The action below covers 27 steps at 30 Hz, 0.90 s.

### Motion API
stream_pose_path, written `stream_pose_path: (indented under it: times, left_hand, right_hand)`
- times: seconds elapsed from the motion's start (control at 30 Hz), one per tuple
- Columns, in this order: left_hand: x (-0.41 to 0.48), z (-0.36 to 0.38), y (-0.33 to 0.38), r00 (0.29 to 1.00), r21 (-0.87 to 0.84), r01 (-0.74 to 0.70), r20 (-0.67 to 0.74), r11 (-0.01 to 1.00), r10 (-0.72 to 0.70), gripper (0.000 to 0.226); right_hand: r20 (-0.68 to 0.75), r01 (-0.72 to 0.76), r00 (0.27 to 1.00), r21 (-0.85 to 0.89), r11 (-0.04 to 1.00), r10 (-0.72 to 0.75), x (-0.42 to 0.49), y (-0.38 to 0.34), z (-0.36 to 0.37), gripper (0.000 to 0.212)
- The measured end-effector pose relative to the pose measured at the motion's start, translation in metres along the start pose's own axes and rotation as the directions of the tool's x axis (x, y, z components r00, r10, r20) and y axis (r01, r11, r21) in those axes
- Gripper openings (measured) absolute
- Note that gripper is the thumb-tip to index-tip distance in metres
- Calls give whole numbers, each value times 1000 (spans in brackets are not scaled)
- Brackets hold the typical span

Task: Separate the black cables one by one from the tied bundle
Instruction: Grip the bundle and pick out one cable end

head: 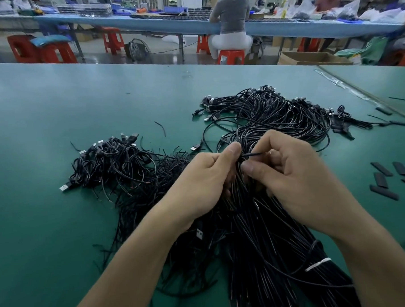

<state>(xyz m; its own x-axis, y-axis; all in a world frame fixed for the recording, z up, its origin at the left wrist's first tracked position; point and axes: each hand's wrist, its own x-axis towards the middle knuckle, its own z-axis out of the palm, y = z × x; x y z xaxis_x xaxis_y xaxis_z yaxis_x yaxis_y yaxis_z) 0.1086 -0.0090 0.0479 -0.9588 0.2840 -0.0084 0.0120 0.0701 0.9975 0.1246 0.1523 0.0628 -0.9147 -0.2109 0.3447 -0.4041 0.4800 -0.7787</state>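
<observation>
A thick bundle of black cables (265, 238) runs from the near edge up the green table (45, 127), bound by a white tie (317, 264) near my right forearm. Its far ends fan out in loops with USB plugs (276, 110). My left hand (205, 181) grips the bundle from the left, thumb on top. My right hand (293, 177) pinches a single thin black cable (251, 154) that stretches between the two thumbs. A separate heap of loose black cables (118, 166) lies to the left.
Several short black sleeves (383, 180) lie scattered at the right. A table seam (361, 93) runs diagonally at the far right. Beyond the table are red stools (231, 57), a fan, a cardboard box (308, 58) and a person seated at a blue bench.
</observation>
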Motion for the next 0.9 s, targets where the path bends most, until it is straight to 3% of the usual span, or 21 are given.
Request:
stream_pose_path:
  times: [0.07,0.2,0.27,0.43,0.5,0.57,0.67,0.77,0.9]
  left_hand:
    - [-1,2,-1,999,-43,35,12,998,-34,59]
    - [-7,6,6,970,-321,193,203,927,-131,57]
    - [-8,7,7,970,-317,197,198,928,-138,59]
    - [-5,8,2,992,-138,125,22,982,-123,60]
    - [-1,2,0,988,-110,121,-81,986,-131,55]
    - [3,-9,1,973,-242,91,-184,966,-138,48]
    - [8,-26,3,939,-464,1,-304,886,-160,40]
    - [10,-32,1,923,-464,-19,-349,886,-163,43]
    - [10,-29,2,926,-463,-27,-346,886,-153,56]
  right_hand:
    - [-42,1,999,19,1000,0,0,-3,3,12]
    - [-167,5,986,111,994,14,-1,-8,10,11]
    - [-221,19,975,122,992,8,-1,-9,15,15]
    - [-284,37,958,198,980,21,0,-7,25,24]
    - [-255,21,967,153,988,19,1,-5,22,17]
    - [-176,-68,981,54,996,76,1,1,17,14]
    - [71,-164,980,-224,961,184,-3,11,16,10]
    - [233,-128,946,-366,922,224,-7,11,28,7]
    - [279,-92,933,-423,902,226,-8,6,36,19]
